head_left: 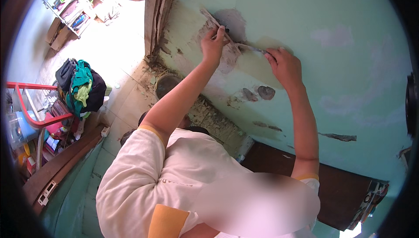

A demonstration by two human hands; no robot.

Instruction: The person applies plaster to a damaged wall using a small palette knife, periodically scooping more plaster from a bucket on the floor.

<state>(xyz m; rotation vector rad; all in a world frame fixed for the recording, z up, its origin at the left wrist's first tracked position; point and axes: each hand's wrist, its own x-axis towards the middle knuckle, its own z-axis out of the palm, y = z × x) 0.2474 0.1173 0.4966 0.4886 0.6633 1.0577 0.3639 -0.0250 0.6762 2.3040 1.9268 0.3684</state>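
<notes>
My left hand (pixel 214 43) is raised to the pale green wall (pixel 331 2), its fingers wrapped on a long, flat, putty-smeared blade (pixel 207 15) with a small dark handle part, over a patch of grey and beige filler (pixel 231 19). My right hand (pixel 283 67) grips a thin putty knife (pixel 255 49), whose tip meets the lower part of the flat blade. Darker scraped spots (pixel 266 92) mark the wall below.
A bucket (pixel 162 85) stands among debris by the wall's foot. A wooden door frame (pixel 156 11) borders a bright doorway. At left are piled clothes (pixel 80 81), a red-framed rack (pixel 39 122) and a shelf unit (pixel 70 6). A brown panel (pixel 331 203) is at lower right.
</notes>
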